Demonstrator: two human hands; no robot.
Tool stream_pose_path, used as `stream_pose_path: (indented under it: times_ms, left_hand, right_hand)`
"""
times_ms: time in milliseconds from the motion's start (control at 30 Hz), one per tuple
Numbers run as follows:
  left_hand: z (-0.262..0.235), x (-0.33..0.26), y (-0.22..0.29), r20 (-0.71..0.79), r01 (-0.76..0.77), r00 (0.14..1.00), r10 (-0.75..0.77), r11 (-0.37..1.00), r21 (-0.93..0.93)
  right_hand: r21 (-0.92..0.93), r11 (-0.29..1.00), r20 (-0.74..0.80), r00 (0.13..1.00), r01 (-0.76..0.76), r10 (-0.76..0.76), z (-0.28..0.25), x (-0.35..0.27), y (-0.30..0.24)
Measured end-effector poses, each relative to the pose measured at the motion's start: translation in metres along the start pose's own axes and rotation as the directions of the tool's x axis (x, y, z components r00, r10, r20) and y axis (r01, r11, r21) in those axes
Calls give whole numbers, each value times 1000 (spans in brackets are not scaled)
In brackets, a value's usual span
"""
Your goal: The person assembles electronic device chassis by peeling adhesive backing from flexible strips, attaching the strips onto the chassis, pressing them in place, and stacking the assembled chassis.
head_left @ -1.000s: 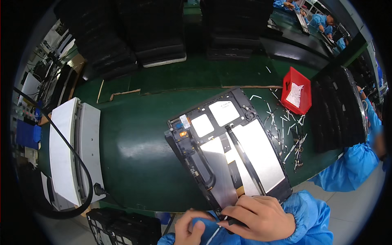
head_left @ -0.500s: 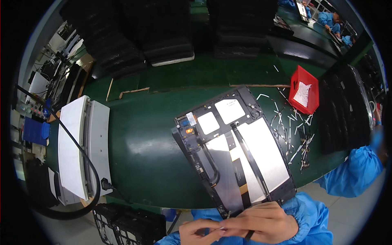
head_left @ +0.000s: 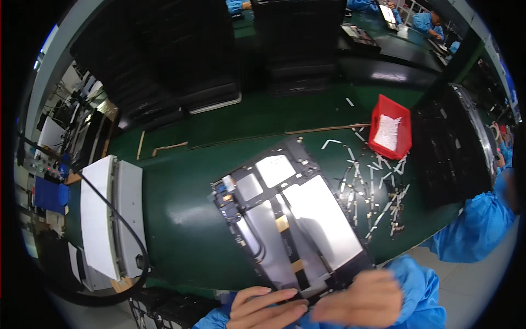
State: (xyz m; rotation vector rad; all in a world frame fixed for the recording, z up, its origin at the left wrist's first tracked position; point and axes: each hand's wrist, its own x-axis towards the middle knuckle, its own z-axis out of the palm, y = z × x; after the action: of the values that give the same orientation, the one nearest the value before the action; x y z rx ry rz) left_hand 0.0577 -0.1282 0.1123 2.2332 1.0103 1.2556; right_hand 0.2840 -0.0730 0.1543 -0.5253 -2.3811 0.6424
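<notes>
A large black device panel (head_left: 290,219) with shiny silver plates lies tilted on the green bench (head_left: 181,219). My left hand (head_left: 266,308) is at its near edge, fingers stretched toward the right and touching the panel's lower corner. My right hand (head_left: 356,299) is blurred, resting over the same near corner. Whether either hand pinches a small part there is hidden. Both sleeves are blue.
A red bin (head_left: 390,133) with white parts stands at the right, with several small white strips (head_left: 372,192) scattered beside it. A white machine (head_left: 107,216) with a black cable sits at the left. Black tray stacks (head_left: 449,153) line the right and back. Another person in blue stands far right.
My hands slid lower along the panel's near edge, and the right hand now blurs with motion. The view has tilted down and left slightly.
</notes>
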Motion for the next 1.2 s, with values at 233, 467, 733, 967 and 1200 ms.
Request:
stream_pose_path:
  times_ms: [233, 467, 733, 967, 1200]
  left_hand:
    - [13, 1, -3, -269, 206, 936, -228, 973, -107]
    - [7, -19, -24, -142, 353, 913, -382, 916, -191]
    - [6, 4, -33, -201, 458, 833, -515, 846, -272]
    - [8, -5, -48, -269, 341, 871, -410, 901, -269]
    - [7, -4, -49, -300, 320, 860, -413, 894, -313]
  right_hand:
    - [-291, 682, -662, 656, -670, 362, -75, -23, 156]
    - [62, 757, -203, 734, -651, 648, -30, 11, 50]
    - [176, 936, -23, 950, -303, 312, 46, 10, 6]
    - [-102, 964, 28, 968, -247, 251, 55, 21, 4]
    - [-167, 968, 152, 965, -189, 215, 52, 22, 1]
